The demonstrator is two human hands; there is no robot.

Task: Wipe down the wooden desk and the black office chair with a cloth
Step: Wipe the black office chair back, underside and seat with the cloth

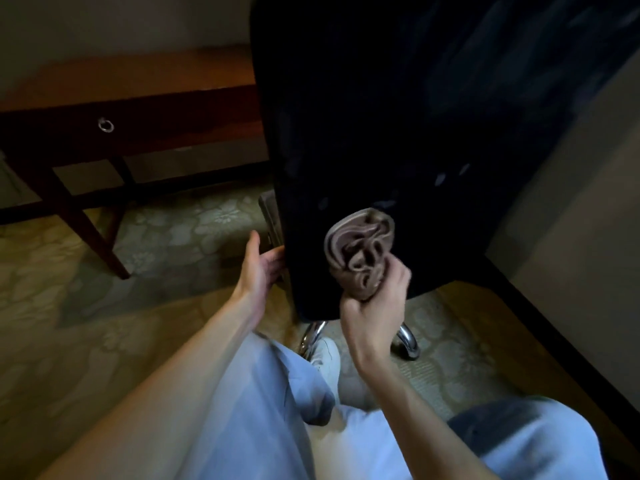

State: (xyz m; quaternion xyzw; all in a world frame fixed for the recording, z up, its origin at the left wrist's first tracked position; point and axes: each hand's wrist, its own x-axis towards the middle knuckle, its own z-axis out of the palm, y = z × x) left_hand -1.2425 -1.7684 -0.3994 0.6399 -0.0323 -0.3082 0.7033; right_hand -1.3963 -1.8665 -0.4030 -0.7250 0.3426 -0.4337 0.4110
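Two hands engaged: right hand (375,292) clenched bunched cloth (358,252) against chair back (398,116); left hand (261,268), fingers relaxed, steadied edge at 9 o'clock.

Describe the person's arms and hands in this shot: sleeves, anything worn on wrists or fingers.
Both forearms are bare from the bottom edge of the frame up to the wrists; no sleeve shows. The left hand and the right hand wear no gloves, and no watch, bracelet or ring can be seen on the visible sides. The light is dim, so small details could be missed.
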